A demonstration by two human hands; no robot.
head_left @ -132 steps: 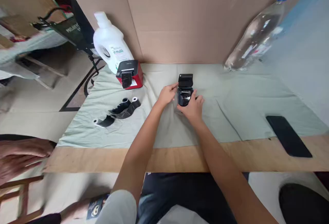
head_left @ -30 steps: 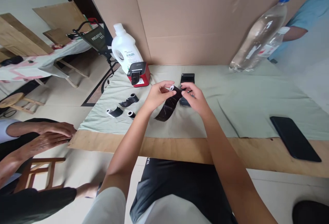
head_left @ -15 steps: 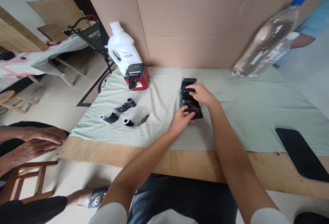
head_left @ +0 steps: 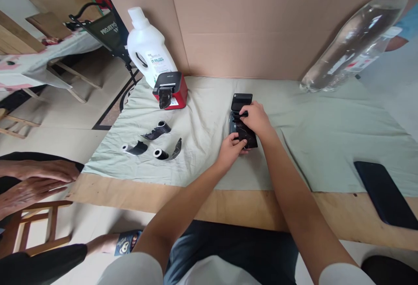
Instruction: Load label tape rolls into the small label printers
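Head view shows left hand (head_left: 230, 150) clamped on black strip (head_left: 250, 137), right hand (head_left: 257, 117) at the open-lidded device (head_left: 242, 101), grip unclear.

a small device (head_left: 232, 123) is sitting before me on a cloth (head_left: 209, 119), its lid (head_left: 242, 100) standing behind and a strip (head_left: 248, 137) lying over it. my left hand (head_left: 230, 150) is holding the strip's near end; my right hand (head_left: 256, 117) is touching the far part. the cloth is covering the wooden board (head_left: 235, 204) except along my edge. to my left, three rolls (head_left: 162, 127) are lying apart, with a printer (head_left: 179, 91) behind them and a jug (head_left: 149, 49) behind that. a cardboard panel (head_left: 241, 28) is rising at the back. to my right, a large bottle (head_left: 354, 39) is standing beside a smaller bottle (head_left: 367, 62); nearer me, a phone (head_left: 387, 194) is straddling the cloth's edge.
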